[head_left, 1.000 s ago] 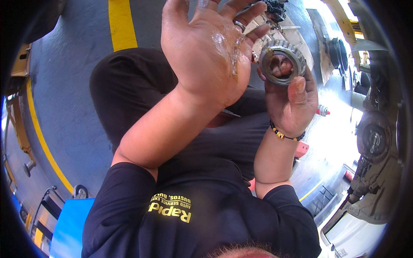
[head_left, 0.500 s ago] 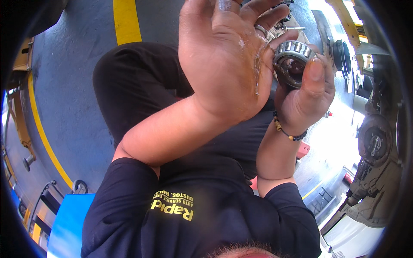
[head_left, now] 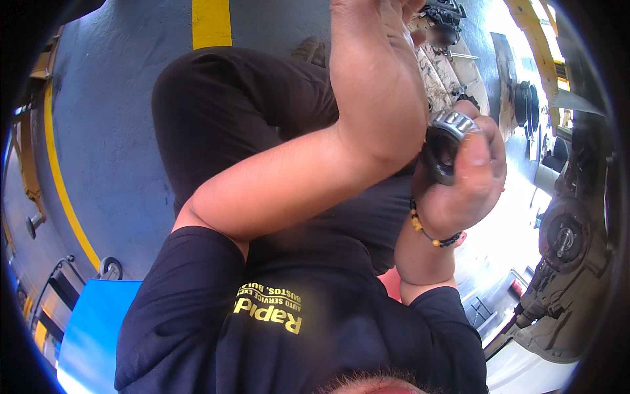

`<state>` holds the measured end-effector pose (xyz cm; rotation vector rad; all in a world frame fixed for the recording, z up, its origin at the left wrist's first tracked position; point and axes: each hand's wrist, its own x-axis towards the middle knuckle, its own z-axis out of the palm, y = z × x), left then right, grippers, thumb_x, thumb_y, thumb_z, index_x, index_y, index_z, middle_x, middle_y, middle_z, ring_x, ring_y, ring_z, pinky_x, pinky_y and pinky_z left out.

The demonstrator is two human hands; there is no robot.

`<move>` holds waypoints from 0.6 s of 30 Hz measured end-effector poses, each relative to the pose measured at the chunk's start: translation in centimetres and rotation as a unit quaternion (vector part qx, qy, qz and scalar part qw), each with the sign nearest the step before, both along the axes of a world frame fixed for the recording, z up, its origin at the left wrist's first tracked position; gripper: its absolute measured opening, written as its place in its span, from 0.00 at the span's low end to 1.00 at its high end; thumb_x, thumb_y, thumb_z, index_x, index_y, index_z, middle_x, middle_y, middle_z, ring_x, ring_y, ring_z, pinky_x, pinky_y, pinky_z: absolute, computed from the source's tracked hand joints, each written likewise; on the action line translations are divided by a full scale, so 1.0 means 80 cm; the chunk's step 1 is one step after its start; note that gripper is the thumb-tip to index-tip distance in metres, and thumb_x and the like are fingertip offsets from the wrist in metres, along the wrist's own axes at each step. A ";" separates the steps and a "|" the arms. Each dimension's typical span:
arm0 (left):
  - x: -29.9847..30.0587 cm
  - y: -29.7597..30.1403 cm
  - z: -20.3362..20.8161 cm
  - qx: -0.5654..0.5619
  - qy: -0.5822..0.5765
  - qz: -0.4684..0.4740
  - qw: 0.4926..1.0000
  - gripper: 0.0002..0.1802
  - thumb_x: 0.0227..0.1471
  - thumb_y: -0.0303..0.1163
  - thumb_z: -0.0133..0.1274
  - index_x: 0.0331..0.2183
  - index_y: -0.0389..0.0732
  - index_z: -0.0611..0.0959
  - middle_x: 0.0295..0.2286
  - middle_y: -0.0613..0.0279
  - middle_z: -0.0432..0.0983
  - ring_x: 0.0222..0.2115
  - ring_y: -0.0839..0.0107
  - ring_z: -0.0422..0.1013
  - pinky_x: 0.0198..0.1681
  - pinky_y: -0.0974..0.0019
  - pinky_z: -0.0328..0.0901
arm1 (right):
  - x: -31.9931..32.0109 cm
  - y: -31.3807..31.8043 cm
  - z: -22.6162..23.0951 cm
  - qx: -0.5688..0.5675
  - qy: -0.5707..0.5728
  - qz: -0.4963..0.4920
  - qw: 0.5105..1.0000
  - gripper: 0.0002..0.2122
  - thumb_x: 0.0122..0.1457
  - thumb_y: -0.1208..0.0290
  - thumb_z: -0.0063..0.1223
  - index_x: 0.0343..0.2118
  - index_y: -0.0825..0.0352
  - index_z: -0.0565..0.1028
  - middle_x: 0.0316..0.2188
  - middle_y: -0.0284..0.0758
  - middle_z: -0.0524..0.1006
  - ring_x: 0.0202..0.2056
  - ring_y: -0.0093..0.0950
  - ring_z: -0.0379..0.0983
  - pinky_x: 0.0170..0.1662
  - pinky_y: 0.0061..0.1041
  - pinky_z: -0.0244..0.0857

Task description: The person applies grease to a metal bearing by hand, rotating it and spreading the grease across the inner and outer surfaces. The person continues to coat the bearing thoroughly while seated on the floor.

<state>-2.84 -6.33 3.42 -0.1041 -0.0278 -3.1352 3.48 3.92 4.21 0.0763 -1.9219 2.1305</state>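
My right hand [head_left: 469, 167] is closed around a tapered roller bearing [head_left: 454, 121], with the thumb over its near side. The bearing is a shiny metal ring with rollers around its edge and a dark bore, tilted toward me. Motion slightly blurs the thumb. A beaded bracelet [head_left: 420, 223] circles that wrist. My left hand [head_left: 377, 65] is raised left of the bearing, apart from the fingers that grip it. Its wrist is bent and most of its fingers run past the top edge; the parts that show are apart, with nothing visible in them.
Dirty metal parts [head_left: 443, 20] lie on a pale, stained sheet [head_left: 453, 72] beyond my hands. At the right stands a vehicle with an exposed wheel hub [head_left: 564, 236]. A blue panel [head_left: 98, 335] and a small wheel [head_left: 110, 268] are at the lower left. Yellow stripes [head_left: 211, 23] mark the floor.
My left hand has moved up and turned, so its greasy palm no longer shows. My right hand has lowered slightly with the bearing still in it.
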 end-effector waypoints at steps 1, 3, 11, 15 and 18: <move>-0.006 0.007 -0.003 -0.008 -0.004 0.015 1.000 0.39 0.61 0.63 0.31 0.53 0.37 0.70 0.48 0.51 0.67 0.52 0.61 0.59 0.59 0.56 0.48 | -0.001 0.008 0.003 -0.034 -0.045 -0.007 0.998 0.12 0.58 0.64 0.52 0.30 0.69 0.70 0.28 0.38 0.72 0.25 0.26 0.71 0.29 0.23 0.69; -0.013 0.007 0.003 -0.026 -0.015 0.045 0.999 0.39 0.61 0.63 0.31 0.53 0.37 0.70 0.48 0.51 0.67 0.52 0.61 0.59 0.59 0.56 0.48 | -0.007 0.011 0.005 -0.114 -0.080 -0.031 0.990 0.13 0.60 0.61 0.48 0.33 0.69 0.71 0.28 0.40 0.73 0.25 0.28 0.73 0.26 0.24 0.68; -0.005 0.003 0.001 0.073 -0.006 -0.066 0.995 0.39 0.62 0.61 0.33 0.54 0.32 0.68 0.49 0.51 0.65 0.51 0.62 0.59 0.60 0.60 0.49 | -0.048 -0.006 -0.015 0.029 0.077 -0.077 0.994 0.07 0.56 0.74 0.60 0.28 0.70 0.73 0.28 0.31 0.75 0.28 0.16 0.66 0.34 0.15 0.60; -0.011 0.018 -0.005 0.015 -0.057 -0.045 0.997 0.39 0.62 0.61 0.35 0.54 0.32 0.68 0.49 0.52 0.64 0.51 0.61 0.59 0.61 0.61 0.50 | -0.024 0.003 -0.022 0.022 0.020 -0.044 0.999 0.11 0.57 0.66 0.50 0.30 0.72 0.71 0.33 0.43 0.76 0.31 0.29 0.74 0.38 0.25 0.69; -0.021 0.023 -0.013 0.003 -0.021 -0.047 0.999 0.39 0.63 0.60 0.34 0.54 0.32 0.67 0.49 0.51 0.64 0.52 0.62 0.58 0.61 0.60 0.49 | -0.015 0.020 -0.020 -0.059 -0.021 0.002 0.998 0.13 0.57 0.63 0.51 0.32 0.71 0.72 0.34 0.44 0.76 0.31 0.32 0.76 0.38 0.29 0.71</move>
